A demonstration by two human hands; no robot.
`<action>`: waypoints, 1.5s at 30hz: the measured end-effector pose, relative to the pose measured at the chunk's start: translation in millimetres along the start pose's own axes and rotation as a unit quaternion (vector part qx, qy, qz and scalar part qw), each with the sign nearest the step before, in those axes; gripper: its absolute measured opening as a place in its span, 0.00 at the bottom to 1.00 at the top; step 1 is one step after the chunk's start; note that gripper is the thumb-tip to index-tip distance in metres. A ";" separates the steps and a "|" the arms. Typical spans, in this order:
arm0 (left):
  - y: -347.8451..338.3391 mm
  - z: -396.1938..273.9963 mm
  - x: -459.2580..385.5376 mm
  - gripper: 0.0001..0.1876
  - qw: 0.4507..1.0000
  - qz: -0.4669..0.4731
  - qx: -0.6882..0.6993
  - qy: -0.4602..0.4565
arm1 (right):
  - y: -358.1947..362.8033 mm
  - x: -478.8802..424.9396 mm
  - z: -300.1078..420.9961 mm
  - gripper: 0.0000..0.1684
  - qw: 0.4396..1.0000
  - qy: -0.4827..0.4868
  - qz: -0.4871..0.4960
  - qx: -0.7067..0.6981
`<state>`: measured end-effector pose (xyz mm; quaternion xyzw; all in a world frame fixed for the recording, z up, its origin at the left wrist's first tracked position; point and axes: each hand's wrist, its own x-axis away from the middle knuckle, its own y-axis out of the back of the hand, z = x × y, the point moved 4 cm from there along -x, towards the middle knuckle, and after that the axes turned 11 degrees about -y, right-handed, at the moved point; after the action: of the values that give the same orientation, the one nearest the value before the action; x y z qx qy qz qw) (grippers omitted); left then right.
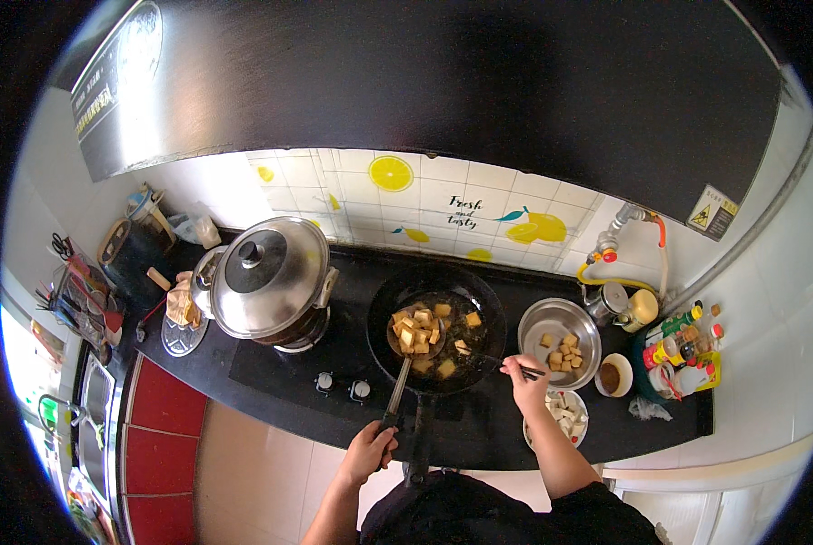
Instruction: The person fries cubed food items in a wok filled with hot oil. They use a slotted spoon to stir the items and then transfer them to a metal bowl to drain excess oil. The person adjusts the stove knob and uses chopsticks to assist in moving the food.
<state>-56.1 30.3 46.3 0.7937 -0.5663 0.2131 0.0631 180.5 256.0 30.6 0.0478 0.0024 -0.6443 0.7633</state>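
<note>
My left hand (369, 451) grips the long handle of a skimmer (398, 392). Its scoop rests over the left side of a black wok (491, 306), heaped with golden fried cubes (416, 332) that look like tofu. Several more cubes (446, 368) lie in the oil around it. Dark chopsticks (532, 372) are held in my right hand (529, 392), their tips reaching into the wok near one cube (462, 347). To the right, a steel basin (536, 323) contains several browned cubes. Below it, my right forearm partly hides a dish of white pieces (559, 409).
A lidded steel pot (270, 293) occupies the left burner. Right of the basin stand a cup of brown liquid (614, 375) and several seasoning bottles (679, 347). The wok's handle (421, 436) points toward my body. A range hood (413, 82) overhangs the stove.
</note>
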 end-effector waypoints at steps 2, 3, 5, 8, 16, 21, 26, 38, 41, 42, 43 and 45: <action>0.6 0.7 0.6 0.12 1.000 0.002 -0.005 -0.004 | 4.2 -4.1 -7.6 0.11 0.999 -0.022 -0.031 -0.029; 0.7 0.8 1.4 0.12 1.000 -0.002 -0.009 0.003 | 4.2 -5.7 -4.1 0.12 0.998 -0.031 -0.044 -0.043; 0.4 -1.6 3.1 0.12 1.000 -0.008 -0.015 0.017 | -3.9 -8.9 4.7 0.12 0.998 -0.011 -0.034 -0.056; -2.3 -5.5 5.6 0.12 0.999 0.001 -0.015 0.033 | -23.5 -11.3 21.1 0.09 0.997 0.067 -0.016 -0.021; -5.0 -1.6 8.7 0.12 0.999 0.029 0.010 0.024 | -54.3 -1.3 46.1 0.08 0.978 0.176 0.026 0.109; -1.3 1.1 5.2 0.12 0.999 0.014 0.022 0.018 | -41.5 3.9 47.6 0.10 0.981 0.166 0.007 0.098; 5.1 5.6 0.0 0.11 0.999 -0.002 0.038 -0.004 | -25.2 17.8 47.9 0.10 0.975 0.166 0.042 0.140; 4.5 4.0 0.5 0.10 1.000 -0.010 0.022 0.011 | -25.9 32.3 30.6 0.04 0.970 0.167 0.077 0.157; 3.7 3.7 2.8 0.10 1.000 -0.009 0.016 0.014 | -15.9 24.1 25.5 0.05 0.980 0.172 0.005 0.100; 2.9 2.5 3.9 0.11 1.000 -0.010 0.014 0.016 | -12.1 21.8 23.7 0.07 0.986 0.126 -0.019 0.108; 2.1 1.9 4.4 0.11 1.000 -0.005 0.010 0.015 | -8.9 17.0 13.9 0.09 0.993 0.074 -0.020 0.094; 0.8 0.7 4.8 0.11 1.000 0.005 0.004 0.012 | -5.3 15.6 12.9 0.10 0.999 0.023 -0.047 0.008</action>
<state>-55.3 25.6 47.6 0.7885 -0.5685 0.2255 0.0657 177.2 238.8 42.1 0.0685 0.0170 -0.6784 0.7313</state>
